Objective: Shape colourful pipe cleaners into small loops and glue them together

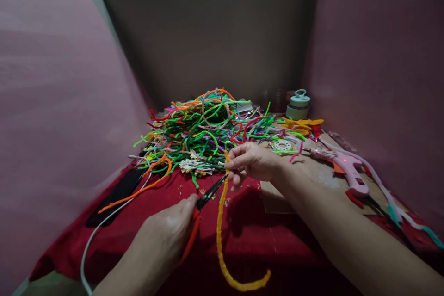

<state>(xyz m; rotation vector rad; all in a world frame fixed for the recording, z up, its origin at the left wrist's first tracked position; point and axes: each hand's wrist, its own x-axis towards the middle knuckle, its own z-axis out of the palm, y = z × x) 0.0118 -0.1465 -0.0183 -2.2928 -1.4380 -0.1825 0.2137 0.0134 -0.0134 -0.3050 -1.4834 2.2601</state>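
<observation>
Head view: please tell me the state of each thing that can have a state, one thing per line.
Yellow pipe cleaner: held up near its top by right hand, hanging curved.
Pliers: gripped by left hand, tip at the pipe cleaner; open or shut, cannot tell.
Glue gun: lying on cardboard, red light on.
Pipe cleaner pile: loose, tangled.
Jar: upright, lid on.

No readable text, label, brand, number or sign is found in the head view. The glue gun (348,170) bears no legible marking; only a small red light is shown on it. The round container (298,105) at the back carries nothing that can be read. Any print elsewhere is too blurred to tell.
</observation>
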